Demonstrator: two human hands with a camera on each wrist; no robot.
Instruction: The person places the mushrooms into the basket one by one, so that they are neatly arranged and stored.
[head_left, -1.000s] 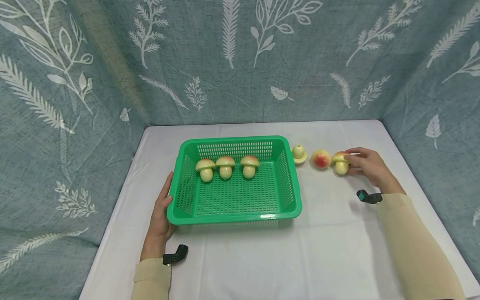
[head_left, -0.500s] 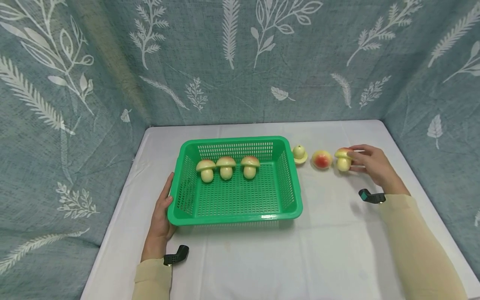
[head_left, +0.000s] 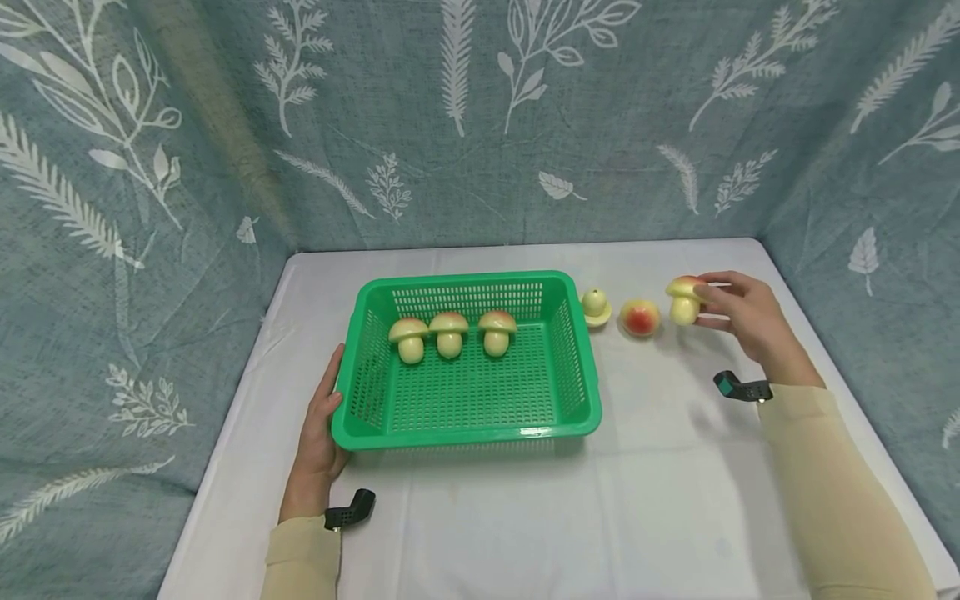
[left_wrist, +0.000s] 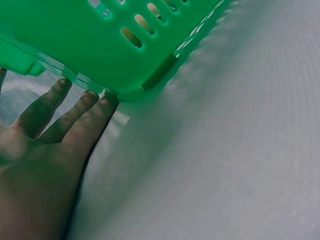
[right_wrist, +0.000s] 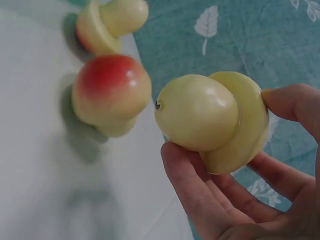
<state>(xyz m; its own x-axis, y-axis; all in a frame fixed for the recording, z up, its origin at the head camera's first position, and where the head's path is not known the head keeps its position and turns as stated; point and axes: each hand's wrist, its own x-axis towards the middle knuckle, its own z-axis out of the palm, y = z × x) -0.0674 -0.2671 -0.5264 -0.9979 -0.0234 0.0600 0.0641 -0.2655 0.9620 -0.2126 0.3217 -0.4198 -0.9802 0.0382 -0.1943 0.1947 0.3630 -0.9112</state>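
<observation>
My right hand (head_left: 753,317) pinches a toy mushroom (head_left: 684,300) by its cap, between thumb and fingers, above the white tabletop. In the right wrist view the mushroom's pale round stem (right_wrist: 192,112) points away from the palm. At the basket's left side, my left hand (head_left: 318,429) rests with fairly straight fingers against the green plastic basket (head_left: 465,435). The left wrist view shows those fingertips (left_wrist: 90,97) touching the basket's lower wall. Inside the basket, toward the back, lie several mushrooms in a row, the rightmost mushroom (head_left: 497,333) slightly apart from the others.
Right of the basket, a mushroom (head_left: 596,308) lies with its stem up, close to the rim. Beside it another mushroom (head_left: 640,318) shows its red-topped cap. Patterned blue-grey cloth (head_left: 480,192) hangs behind and along both sides of the white table (head_left: 495,525).
My right hand has lifted the mushroom off the table, raising it away from the red-capped one. The left hand and the basket stay where they were.
</observation>
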